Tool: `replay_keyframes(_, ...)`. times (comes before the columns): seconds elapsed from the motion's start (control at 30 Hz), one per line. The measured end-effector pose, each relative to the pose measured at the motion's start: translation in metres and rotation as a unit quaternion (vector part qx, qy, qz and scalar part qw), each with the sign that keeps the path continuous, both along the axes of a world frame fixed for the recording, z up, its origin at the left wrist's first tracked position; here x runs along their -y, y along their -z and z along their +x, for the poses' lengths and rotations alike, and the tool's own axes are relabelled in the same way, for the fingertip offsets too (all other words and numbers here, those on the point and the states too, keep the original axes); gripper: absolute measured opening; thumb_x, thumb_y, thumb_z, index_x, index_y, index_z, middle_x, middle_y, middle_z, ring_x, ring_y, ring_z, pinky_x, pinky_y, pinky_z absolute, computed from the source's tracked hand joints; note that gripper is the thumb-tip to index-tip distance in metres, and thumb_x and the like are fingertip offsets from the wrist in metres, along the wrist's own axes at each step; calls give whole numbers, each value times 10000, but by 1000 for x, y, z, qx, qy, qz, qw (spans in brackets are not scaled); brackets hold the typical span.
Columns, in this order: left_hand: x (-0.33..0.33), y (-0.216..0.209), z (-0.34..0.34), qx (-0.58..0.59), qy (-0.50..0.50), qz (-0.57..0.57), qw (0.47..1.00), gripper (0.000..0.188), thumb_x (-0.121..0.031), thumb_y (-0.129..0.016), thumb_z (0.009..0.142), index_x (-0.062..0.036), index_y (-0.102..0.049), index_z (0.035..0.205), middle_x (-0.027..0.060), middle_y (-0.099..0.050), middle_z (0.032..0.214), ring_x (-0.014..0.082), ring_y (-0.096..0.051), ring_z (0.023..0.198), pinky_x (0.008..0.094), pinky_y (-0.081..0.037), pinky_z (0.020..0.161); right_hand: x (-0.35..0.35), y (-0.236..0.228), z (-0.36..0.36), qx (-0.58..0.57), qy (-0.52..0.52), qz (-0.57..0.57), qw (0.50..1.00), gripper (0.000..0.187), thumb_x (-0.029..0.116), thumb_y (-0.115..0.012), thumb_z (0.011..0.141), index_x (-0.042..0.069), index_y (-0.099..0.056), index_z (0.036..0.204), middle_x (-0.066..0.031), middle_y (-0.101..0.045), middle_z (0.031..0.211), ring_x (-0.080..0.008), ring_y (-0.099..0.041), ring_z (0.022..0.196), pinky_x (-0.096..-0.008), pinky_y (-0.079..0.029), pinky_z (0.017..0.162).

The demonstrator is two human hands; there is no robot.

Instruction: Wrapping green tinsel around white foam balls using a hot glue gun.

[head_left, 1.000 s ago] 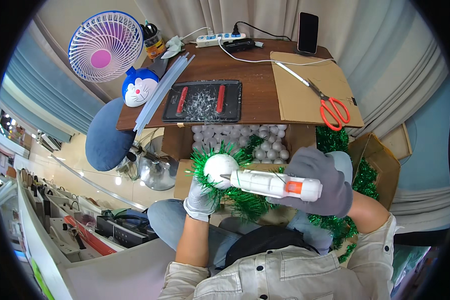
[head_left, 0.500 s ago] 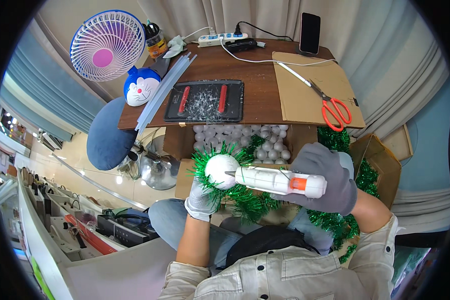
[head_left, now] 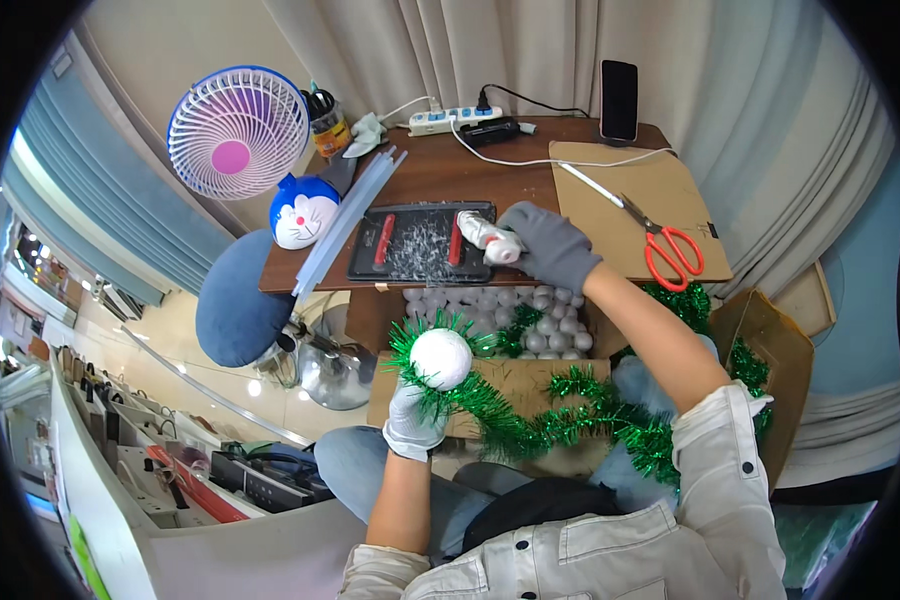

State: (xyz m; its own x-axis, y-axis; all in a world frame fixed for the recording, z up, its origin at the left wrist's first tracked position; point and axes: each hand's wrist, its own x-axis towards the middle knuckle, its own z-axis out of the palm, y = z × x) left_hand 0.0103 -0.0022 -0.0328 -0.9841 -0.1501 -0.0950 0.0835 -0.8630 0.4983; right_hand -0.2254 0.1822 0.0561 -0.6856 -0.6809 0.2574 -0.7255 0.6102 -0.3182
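A white foam ball (head_left: 441, 359) sits on top of my left hand (head_left: 413, 418), which wears a white glove and is closed on it from below. Green tinsel garland (head_left: 485, 400) wraps round the lower side of the ball and trails right across my lap. My right hand (head_left: 552, 246), in a grey glove, grips a white glue gun (head_left: 490, 241) at the right end of a black tray (head_left: 370, 268). Red bars and whitish strands lie on that tray. The gun's handle is mostly hidden by my fingers.
Below the brown table (head_left: 520, 180), a cardboard box (head_left: 490, 385) holds many white balls. Red-handled scissors (head_left: 675, 255) and a white pen lie on cardboard at the right. Translucent glue sticks (head_left: 345, 225), a fan (head_left: 238, 135), a power strip (head_left: 457, 120) and a phone (head_left: 619, 100) stand or lie around.
My right hand has carried the glue gun from the ball up and away to the black tray. My left hand still holds the ball, and the view has shifted slightly.
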Motion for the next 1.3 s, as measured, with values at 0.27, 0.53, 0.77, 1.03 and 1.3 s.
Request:
replay_keyframes(0.27, 8, 11, -1, -19, -14, 82, 996, 685, -258, -671, 726, -47, -415, 1326, 161, -510, 1276, 333, -520, 1143, 467, -449, 968, -38, -32, 30, -126, -30, -23, 991, 855, 403, -701, 749, 88, -285, 1426, -195, -304, 1446, -370, -365, 1286, -444, -323, 1056)
replay_keyframes(0.53, 1, -13, -5, -164, 71, 175, 968, 705, -332, -645, 738, -65, -402, 1343, 172, -485, 1301, 344, -511, 1141, 501, -428, 977, -35, 7, 193, 511, -119, -200, 828, 842, 385, -690, 824, 69, -220, 1447, -204, -465, 1342, -317, -446, 1257, -417, -337, 1046)
replay_keyframes(0.77, -3, -20, -2, -11, -92, -71, 993, 683, -239, -667, 720, -51, -411, 1324, 139, -524, 1251, 296, -549, 1112, 413, -505, 909, -50, -28, 217, 68, -54, -150, 985, 826, 354, -712, 767, 144, -290, 1444, -160, -557, 960, -271, -575, 518, -367, -491, 469)
replay_keyframes(1.03, -3, -19, -4, -23, -89, -133, 987, 695, -243, -660, 719, -56, -393, 1333, 144, -527, 1232, 316, -567, 1069, 431, -520, 867, -19, -6, 214, -68, -26, -32, 997, 491, 272, -666, 775, 188, -559, 1247, -54, -549, 655, -193, -565, 494, -342, -461, 472)
replay_keyframes(1.3, -9, -22, 4, -14, -90, -36, 995, 664, -366, -624, 759, -99, -415, 1330, 152, -530, 1223, 324, -572, 1014, 441, -513, 822, -25, -20, 168, 417, -157, -279, 851, 276, 278, -623, 863, 12, -661, 924, -137, -650, 716, -210, -636, 669, -357, -479, 640)
